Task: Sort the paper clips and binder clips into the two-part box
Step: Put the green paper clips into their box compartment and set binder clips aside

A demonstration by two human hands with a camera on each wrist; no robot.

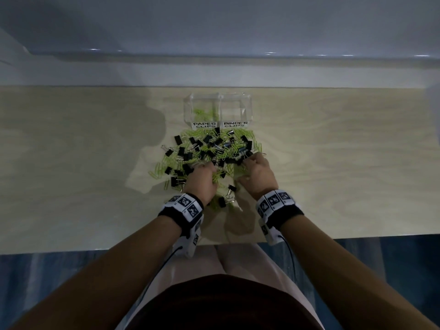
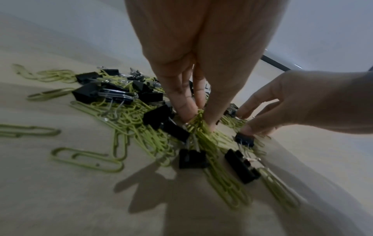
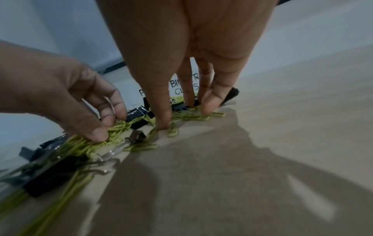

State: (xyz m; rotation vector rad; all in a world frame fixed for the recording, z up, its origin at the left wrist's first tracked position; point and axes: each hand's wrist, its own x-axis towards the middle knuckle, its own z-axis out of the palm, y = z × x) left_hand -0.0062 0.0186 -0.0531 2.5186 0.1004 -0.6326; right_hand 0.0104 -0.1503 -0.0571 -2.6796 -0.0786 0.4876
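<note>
Nearest me, my left hand (image 1: 201, 181) pinches a bunch of green paper clips (image 2: 198, 126) between thumb and curled fingers, at about 7 o'clock in the pile. My right hand (image 1: 256, 173), just beside it at 5 o'clock, has its fingers pointing down with the tips pressing on paper clips on the tabletop (image 1: 333, 163); I cannot tell whether it has actually picked any up. Black binder clips (image 1: 209, 148) lie mixed through the pile. Beyond, at 12 o'clock, stands the clear two-part box (image 1: 217, 110): some paper clips are in the left compartment labelled PAPER CLIPS.
</note>
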